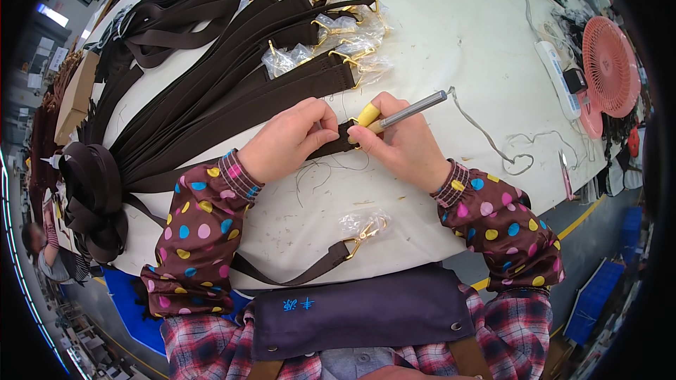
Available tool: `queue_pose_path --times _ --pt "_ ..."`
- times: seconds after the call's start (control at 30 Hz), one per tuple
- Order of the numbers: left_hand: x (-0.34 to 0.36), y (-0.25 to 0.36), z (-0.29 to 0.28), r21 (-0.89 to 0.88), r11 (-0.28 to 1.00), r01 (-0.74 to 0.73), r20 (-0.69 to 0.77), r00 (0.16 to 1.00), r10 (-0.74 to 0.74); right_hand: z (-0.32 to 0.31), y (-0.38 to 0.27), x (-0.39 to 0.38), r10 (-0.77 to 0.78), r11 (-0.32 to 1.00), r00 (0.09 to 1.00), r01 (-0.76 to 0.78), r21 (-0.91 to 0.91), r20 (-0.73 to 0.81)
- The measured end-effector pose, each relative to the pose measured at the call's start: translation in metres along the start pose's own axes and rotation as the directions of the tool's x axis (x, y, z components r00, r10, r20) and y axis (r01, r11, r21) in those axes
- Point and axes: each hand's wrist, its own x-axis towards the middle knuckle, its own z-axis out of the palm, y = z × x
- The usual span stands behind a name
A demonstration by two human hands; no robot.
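Observation:
A dark brown strap lies between my hands, with a bit of gold metal at its end. My left hand is closed, thumb and fingers pinching the strap just short of that end. In my right hand is a grey pen-shaped tool, its rear pointing up and to the right. A yellow finger cover sits on a finger of that hand, which also touches the strap's end. The tool's tip is hidden by my fingers. Closer to me lies a strap end with a gold snap hook, partly in clear plastic.
Many brown straps with gold hardware in clear plastic spread across the white table. A coiled strap bundle is at the left. On the right are a pink fan, a power strip, thread snips and a loose cord.

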Motion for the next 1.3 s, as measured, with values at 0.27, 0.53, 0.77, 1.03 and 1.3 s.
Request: queue_pose_path --times 0.27,0.53,0.77,1.03,1.3 --pt "0.002 0.005 0.003 -0.208 0.955 0.210 -0.028 0.975 -0.221 -0.003 -0.001 0.004 0.044 0.999 0.999 -0.045 -0.020 -0.010" --pt "0.002 0.004 0.005 -0.220 0.955 0.200 -0.038 0.976 -0.213 -0.001 0.004 0.003 0.033 0.999 0.999 -0.033 -0.028 -0.013" --pt "0.002 0.004 0.004 -0.220 0.955 0.199 -0.028 0.977 -0.210 0.001 0.005 0.003 0.033 0.999 0.999 -0.033 -0.021 -0.016" --pt "0.001 0.002 0.005 -0.226 0.959 0.172 -0.016 0.984 -0.180 0.001 0.006 0.003 0.035 0.999 0.999 -0.035 -0.038 -0.018" --pt "0.000 0.004 -0.001 -0.034 0.990 0.137 -0.020 0.990 -0.138 -0.002 0.002 0.004 0.009 0.999 0.999 -0.010 -0.030 -0.036"
